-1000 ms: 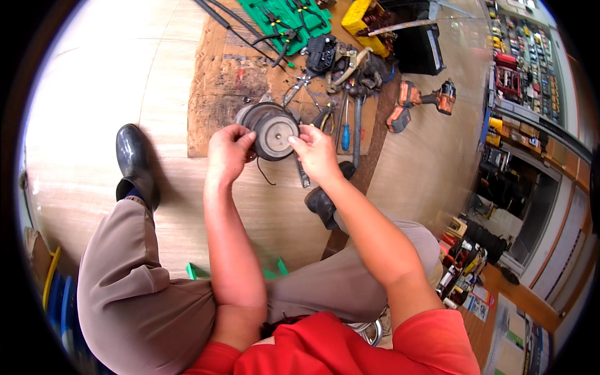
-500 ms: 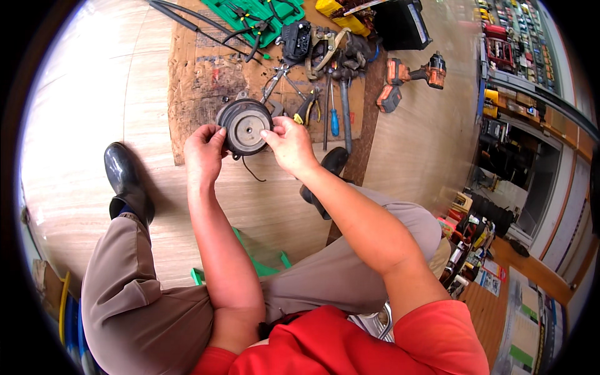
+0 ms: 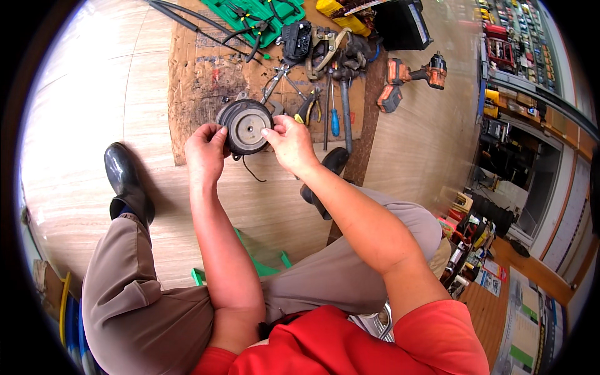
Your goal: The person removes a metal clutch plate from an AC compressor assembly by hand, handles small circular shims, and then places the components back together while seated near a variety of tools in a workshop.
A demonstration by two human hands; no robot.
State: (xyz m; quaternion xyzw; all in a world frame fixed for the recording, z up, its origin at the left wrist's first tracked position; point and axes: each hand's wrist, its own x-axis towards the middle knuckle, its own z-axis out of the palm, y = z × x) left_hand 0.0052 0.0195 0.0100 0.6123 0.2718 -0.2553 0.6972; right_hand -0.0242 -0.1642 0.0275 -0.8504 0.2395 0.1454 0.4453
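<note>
Between my hands is a round pulley with a grey disc face, a small hole at its centre and a black grooved rim. Metal ears stick out at its edge, and a short black wire hangs from below it. My left hand pinches the left side of the rim between thumb and fingers. On the other side my right hand grips the rim, its thumb lying on the disc face. The underside of the pulley is hidden.
A stained cardboard sheet lies ahead, with pliers, a blue-handled screwdriver and a hammer. Beyond is a green tool case. An orange cordless impact wrench lies right of the sheet. My boots flank the work.
</note>
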